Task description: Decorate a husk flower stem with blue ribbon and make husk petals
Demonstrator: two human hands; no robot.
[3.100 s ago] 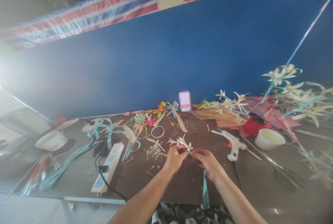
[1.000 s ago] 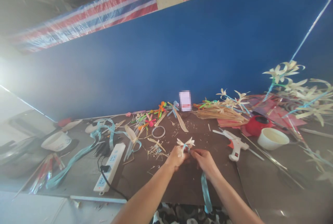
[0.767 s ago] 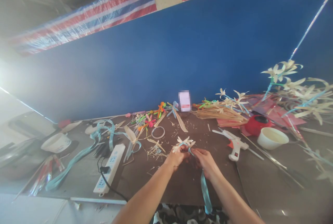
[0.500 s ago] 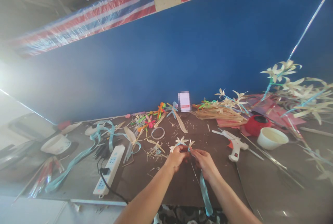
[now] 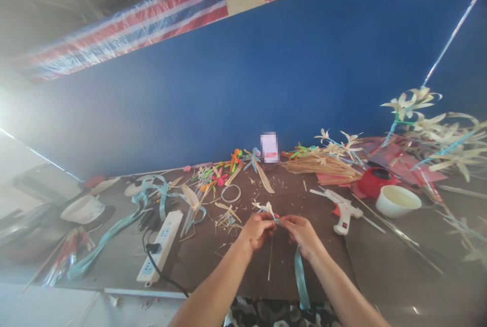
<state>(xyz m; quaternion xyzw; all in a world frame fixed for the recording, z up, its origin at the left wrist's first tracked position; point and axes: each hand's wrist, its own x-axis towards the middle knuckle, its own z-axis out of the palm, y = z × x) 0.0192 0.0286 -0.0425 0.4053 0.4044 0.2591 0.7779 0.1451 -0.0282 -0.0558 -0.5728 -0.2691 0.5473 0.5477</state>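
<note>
My left hand is closed on a small cream straw flower, its petals sticking up above my fingers and a thin stem hanging down below them. My right hand sits right beside it, fingers pinched on a light blue ribbon at the flower's base. The ribbon trails down toward my lap. Both hands hover over the dark brown table, near its middle.
A white glue gun lies right of my hands, with a white bowl and a red round container beyond. A white power strip lies to the left. A tape ring, straw scraps, coloured flowers and finished flower stems fill the back.
The flower has turned in my left hand; its petals sit lower and closer to the fingers. A thin stem now hangs below my hands. The ribbon stays pinched in my right hand.
</note>
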